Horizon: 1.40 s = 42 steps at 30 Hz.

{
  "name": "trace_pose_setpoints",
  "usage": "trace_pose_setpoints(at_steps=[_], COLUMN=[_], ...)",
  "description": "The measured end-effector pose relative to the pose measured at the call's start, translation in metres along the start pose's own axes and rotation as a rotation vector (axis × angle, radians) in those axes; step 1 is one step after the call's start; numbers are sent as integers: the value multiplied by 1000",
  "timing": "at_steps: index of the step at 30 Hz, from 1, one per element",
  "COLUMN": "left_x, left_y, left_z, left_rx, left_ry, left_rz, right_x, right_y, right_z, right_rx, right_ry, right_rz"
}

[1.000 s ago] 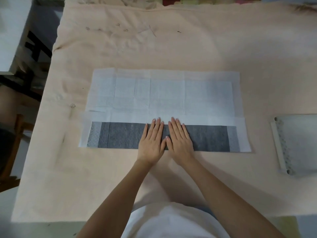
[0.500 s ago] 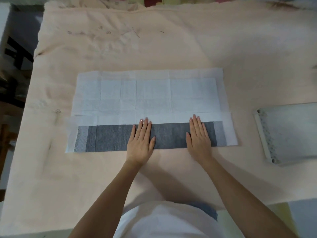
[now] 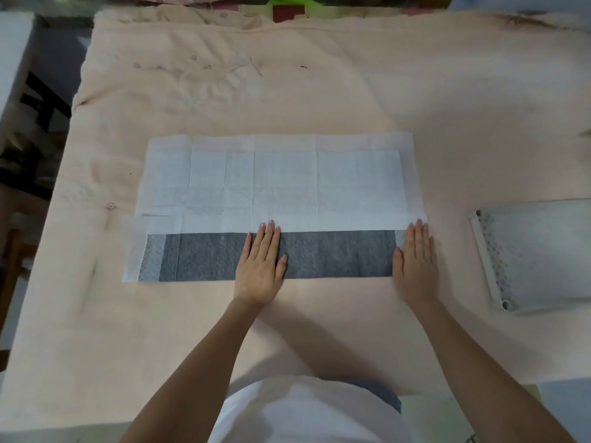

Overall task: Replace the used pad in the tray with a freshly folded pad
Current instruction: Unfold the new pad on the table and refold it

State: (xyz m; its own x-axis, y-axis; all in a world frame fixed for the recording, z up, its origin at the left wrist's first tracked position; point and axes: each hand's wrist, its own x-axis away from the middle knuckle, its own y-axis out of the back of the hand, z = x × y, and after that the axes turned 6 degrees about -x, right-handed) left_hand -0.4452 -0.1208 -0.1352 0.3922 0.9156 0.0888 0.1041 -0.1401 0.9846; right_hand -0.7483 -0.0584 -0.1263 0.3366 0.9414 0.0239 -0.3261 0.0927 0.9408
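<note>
A fresh pad (image 3: 275, 183) lies flat in the middle of the table, white side up. Its near edge is folded over, which shows a grey strip (image 3: 335, 254) along the front. My left hand (image 3: 260, 263) rests palm down, fingers together, on the middle of that strip. My right hand (image 3: 415, 260) presses flat on the strip's right end. Neither hand grips anything. The white tray (image 3: 486, 260) lies at the right edge of the table, with a pale pad (image 3: 550, 251) inside it.
A peach cloth (image 3: 287, 91) covers the whole table. Dark furniture (image 3: 35, 100) stands past the table's left edge. Colourful fabric (image 3: 287, 8) lies beyond the far edge.
My right hand has slid to the right along the folded strip, from beside my left hand to the strip's right end. My left hand stays near the middle.
</note>
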Motion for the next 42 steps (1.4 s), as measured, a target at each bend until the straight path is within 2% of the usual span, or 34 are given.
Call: trace_pose_setpoints(at_steps=[2, 7, 11, 17, 29, 35, 37, 40, 42], left_x=[0, -1, 5, 9, 28, 34, 34, 26, 17], left_y=[0, 7, 8, 7, 17, 20, 20, 24, 30], left_z=[-2, -4, 4, 22, 119, 145, 145, 144, 142], left_rx=[25, 115, 92, 75, 65, 115, 145, 216, 183], left_ry=[4, 10, -5, -18, 184, 275, 335, 558, 589], left_rz=[-3, -39, -37, -15, -63, -95, -113, -112, -112], right_x=[3, 20, 29, 32, 33, 33, 33, 33, 31], right_y=[-3, -35, -57, -62, -64, -66, -64, -60, -56], right_z=[24, 121, 164, 164, 168, 167, 169, 172, 173], right_rx=[-31, -34, 58, 115, 60, 61, 44, -1, -78], right_ry=[-14, 341, 355, 372, 357, 344, 336, 337, 318], right_rz=[-53, 70, 144, 148, 151, 165, 164, 146, 113])
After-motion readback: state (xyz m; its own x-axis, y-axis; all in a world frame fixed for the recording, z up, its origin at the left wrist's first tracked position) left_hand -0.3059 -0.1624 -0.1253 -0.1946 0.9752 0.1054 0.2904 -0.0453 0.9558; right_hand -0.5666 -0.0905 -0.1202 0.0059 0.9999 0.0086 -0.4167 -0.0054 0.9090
